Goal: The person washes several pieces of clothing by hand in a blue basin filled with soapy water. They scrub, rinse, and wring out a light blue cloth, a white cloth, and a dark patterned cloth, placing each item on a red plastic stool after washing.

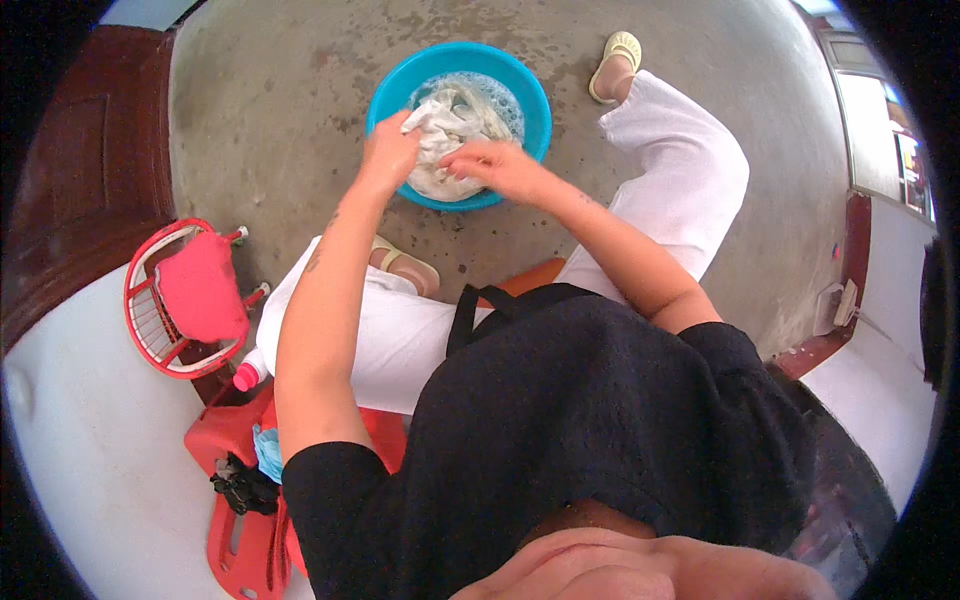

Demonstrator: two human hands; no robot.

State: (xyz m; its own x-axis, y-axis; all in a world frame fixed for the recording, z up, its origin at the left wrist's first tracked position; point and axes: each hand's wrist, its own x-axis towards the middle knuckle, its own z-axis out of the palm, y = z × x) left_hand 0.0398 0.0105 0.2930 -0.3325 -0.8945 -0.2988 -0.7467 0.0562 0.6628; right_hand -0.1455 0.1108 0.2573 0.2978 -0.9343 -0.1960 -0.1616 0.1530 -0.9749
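A blue plastic basin [384,94] stands on the floor in front of me, with foamy suds [504,97] along its far inner side. Bunched up inside lies a wet white cloth [450,124]. At the basin's left rim, my left hand [390,154] grips a fold of this cloth between thumb and fingers. My right hand [499,169] reaches over the near right rim, its fingers bent and lying over the cloth. Motion blurs that hand, so whether it pinches any fabric is unclear.
Wet spots mark the concrete floor [300,112]. To my left are a small red chair [202,289] with a pink cushion, a white bottle with a pink cap [246,376] and a red plastic seat [247,540] bearing dark cloth [244,484]. A brown door [90,150] stands further left.
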